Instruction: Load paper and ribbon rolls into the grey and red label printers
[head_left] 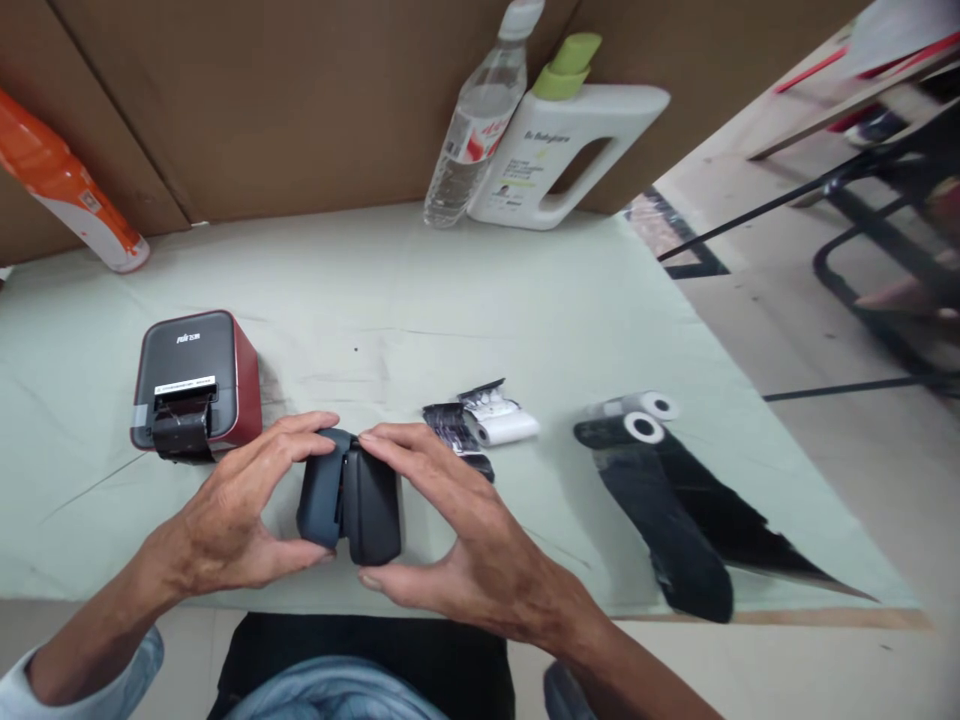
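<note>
Blue-grey and black plastic, boxy with rounded edges, makes up the two-part device [375,505], which is gripped above the pale-green table [337,285] by the left hand [229,515] and right hand [472,545], fingers curved over its far end, thumbs at its near end. Beyond, a curled black strip [181,430] is held in the slot of a red-sided printer [184,350], and black-and-white paper rolls [607,432] are laid rightward; farther back, a ribbed clear bottle [457,185] is stood beside a white jug [529,150].

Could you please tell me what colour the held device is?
The device is dark blue-grey at left, black at right, as the head view shows.
</note>
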